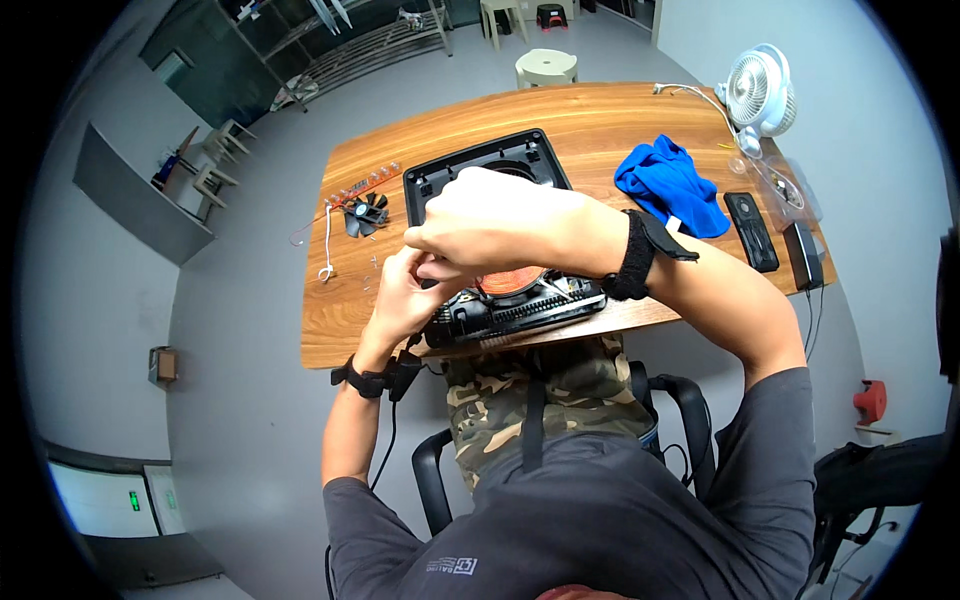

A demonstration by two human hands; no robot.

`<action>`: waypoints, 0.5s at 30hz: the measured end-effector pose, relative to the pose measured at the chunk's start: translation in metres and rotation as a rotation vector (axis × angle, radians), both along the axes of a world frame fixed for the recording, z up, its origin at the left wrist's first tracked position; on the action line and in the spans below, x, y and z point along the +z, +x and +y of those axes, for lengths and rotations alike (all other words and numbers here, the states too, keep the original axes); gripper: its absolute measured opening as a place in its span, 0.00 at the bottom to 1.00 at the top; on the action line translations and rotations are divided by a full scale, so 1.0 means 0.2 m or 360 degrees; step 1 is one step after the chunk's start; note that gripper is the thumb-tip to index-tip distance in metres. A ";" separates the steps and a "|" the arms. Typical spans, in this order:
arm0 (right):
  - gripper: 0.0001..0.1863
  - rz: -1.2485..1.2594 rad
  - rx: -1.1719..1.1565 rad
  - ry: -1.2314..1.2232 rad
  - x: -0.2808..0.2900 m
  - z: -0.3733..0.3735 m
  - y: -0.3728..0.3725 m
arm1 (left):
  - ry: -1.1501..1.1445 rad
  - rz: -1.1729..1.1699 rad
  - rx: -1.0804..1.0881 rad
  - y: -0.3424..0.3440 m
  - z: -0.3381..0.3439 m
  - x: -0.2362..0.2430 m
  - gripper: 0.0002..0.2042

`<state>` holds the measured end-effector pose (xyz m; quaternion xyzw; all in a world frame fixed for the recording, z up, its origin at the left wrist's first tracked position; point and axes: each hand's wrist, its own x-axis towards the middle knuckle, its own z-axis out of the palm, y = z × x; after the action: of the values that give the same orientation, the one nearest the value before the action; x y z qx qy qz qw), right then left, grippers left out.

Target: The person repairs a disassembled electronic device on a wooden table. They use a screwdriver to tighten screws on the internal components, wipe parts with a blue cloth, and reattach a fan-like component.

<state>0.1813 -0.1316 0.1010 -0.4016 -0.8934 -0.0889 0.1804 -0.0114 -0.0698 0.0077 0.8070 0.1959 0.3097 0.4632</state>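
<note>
An opened induction cooker lies at the near middle of the table. Its black lower shell [480, 318] shows a copper coil [512, 281], partly covered by my arm, and the black upper cover [478, 160] is behind. Above its left side my two hands meet. My right hand [495, 215] reaches across from the right with fingers curled down. Just below it, my left hand [402, 298] has its fingers pinched together against the right fingertips. Whatever they hold, if anything, is hidden. A small black cooling fan [365, 214] sits to the left of the cover.
Beside the fan are an orange strip circuit board [363, 187], a white cable [328, 245] and small loose bits. A blue cloth [668, 184], a black tool case [751, 231], a black box [803, 256], a clear container [790, 188] and a white desk fan [760, 92] occupy the right side.
</note>
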 end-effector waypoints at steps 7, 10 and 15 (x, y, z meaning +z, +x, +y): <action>0.18 0.0000 -0.0437 0.0066 -0.04 -0.06 -0.08 | 0.0180 -0.0059 0.0094 0.07 -0.01 -0.07 0.16; 0.18 -0.0132 -0.0499 -0.0113 0.01 -0.09 -0.08 | 0.0185 0.0026 0.0114 0.06 0.00 -0.08 0.14; 0.18 -0.0159 -0.0112 -0.0105 0.05 -0.03 0.01 | -0.0189 0.0169 -0.0147 0.05 0.00 0.02 0.11</action>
<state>0.1841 -0.1369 0.1103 -0.4335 -0.8891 -0.0856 0.1190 -0.0013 -0.0690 0.0109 0.8015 0.2007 0.2327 0.5130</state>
